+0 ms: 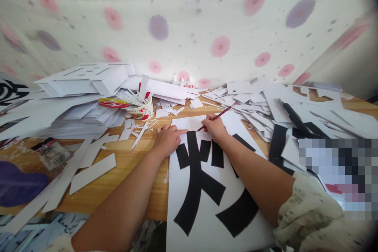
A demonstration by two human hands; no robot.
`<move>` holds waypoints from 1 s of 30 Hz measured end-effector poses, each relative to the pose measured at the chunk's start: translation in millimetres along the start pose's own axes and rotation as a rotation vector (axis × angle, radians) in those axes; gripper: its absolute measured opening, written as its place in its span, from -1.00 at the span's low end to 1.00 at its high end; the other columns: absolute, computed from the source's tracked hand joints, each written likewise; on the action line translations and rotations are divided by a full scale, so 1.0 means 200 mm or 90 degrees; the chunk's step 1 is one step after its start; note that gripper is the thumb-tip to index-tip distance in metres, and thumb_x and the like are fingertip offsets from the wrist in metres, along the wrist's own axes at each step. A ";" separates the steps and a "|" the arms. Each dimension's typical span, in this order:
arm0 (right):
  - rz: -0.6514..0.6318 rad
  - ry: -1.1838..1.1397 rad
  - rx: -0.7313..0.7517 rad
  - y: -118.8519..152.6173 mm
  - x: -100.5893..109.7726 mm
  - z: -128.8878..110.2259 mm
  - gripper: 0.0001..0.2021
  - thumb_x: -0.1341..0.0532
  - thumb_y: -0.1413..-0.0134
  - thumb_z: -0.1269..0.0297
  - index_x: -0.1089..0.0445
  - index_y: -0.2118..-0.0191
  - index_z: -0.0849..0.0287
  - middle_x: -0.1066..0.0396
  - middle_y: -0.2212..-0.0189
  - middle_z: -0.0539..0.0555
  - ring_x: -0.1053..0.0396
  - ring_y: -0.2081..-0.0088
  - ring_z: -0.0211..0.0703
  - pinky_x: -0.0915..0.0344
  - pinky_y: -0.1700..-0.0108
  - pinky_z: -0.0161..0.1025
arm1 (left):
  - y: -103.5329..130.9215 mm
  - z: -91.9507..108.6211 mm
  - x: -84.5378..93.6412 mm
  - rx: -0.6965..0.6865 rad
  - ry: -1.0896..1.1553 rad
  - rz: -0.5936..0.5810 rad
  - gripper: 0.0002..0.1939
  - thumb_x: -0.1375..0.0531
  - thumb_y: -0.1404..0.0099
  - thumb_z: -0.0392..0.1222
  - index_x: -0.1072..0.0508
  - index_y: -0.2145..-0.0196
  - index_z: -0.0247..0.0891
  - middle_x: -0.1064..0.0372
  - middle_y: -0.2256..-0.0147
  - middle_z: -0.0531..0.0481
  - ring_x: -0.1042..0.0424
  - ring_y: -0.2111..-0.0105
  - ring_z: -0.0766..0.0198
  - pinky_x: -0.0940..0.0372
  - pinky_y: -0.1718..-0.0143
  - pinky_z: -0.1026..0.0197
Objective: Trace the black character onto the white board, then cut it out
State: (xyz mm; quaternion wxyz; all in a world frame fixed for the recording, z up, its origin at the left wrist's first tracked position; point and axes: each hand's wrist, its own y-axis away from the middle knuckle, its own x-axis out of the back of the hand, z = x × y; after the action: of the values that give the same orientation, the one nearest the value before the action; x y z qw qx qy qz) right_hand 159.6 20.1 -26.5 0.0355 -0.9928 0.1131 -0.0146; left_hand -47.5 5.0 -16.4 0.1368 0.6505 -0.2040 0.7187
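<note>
My right hand point(215, 128) grips a dark red pencil point(225, 111), its tip down at the top edge of a black cut-out character point(194, 157). That character lies in separate black strokes on a large white sheet point(180, 193), and my right forearm covers some of them. My left hand point(168, 139) rests at the sheet's left edge, holding nothing. Its index finger stretches to the top of the long black stroke, close to the pencil tip, while the other fingers are bent.
A paper cup point(143, 111) holds several tools, with red and yellow scissors point(113, 103) leaning out. White box-shaped letters point(88, 78) sit on stacked sheets behind it. White offcuts point(251, 102) pile up at right, near a black pen-like tool point(295, 118). Long white strips point(93, 173) lie left.
</note>
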 end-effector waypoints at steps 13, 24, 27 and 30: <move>0.047 -0.095 0.028 -0.03 0.01 0.02 -0.67 -0.21 0.04 0.15 -0.10 0.65 0.10 -0.20 0.81 -0.14 -0.06 0.74 -0.39 -0.02 0.64 -0.37 | 0.21 0.30 0.09 -0.120 0.001 -0.147 -0.40 -0.08 -0.36 0.04 -0.14 -0.30 -0.13 0.13 -0.38 -0.04 0.16 -0.37 0.02 0.08 -0.30 -0.05; -0.003 0.035 0.046 -0.03 0.01 -0.02 -0.75 -0.19 -0.26 0.16 -0.36 0.33 0.26 -0.35 0.50 -0.08 -0.30 0.54 -0.37 -0.32 0.44 -0.35 | 0.29 0.38 0.04 -0.139 -0.037 -0.156 -0.37 0.07 -0.42 0.17 0.08 -0.37 0.03 0.27 -0.39 0.11 0.27 -0.39 0.00 0.20 -0.31 -0.26; -0.035 0.097 0.085 0.06 0.04 -0.05 -0.83 -0.16 -0.26 0.22 -0.39 0.26 0.23 -0.39 0.49 -0.05 -0.40 0.44 -0.27 -0.37 0.33 -0.28 | 0.28 0.36 0.02 -0.134 -0.040 -0.145 -0.33 0.10 -0.42 0.19 0.10 -0.38 -0.06 0.25 -0.39 0.06 0.25 -0.38 -0.01 0.19 -0.31 -0.26; -0.115 0.152 0.149 0.25 0.14 -0.08 -0.78 -0.08 -0.30 0.24 -0.37 0.04 0.16 -0.49 0.34 0.02 -0.48 0.26 -0.19 -0.40 0.15 -0.22 | 0.27 0.35 0.00 -0.142 -0.040 -0.130 -0.31 0.11 -0.41 0.20 0.10 -0.38 -0.11 0.22 -0.38 0.02 0.24 -0.38 -0.03 0.19 -0.30 -0.27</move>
State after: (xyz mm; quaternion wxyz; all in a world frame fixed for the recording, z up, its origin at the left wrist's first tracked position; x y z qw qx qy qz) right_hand 175.4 -36.3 -13.7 0.1355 -0.9792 0.0241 -0.1487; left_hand -10.1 -75.0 -17.4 0.2743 0.6705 -0.2199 0.6533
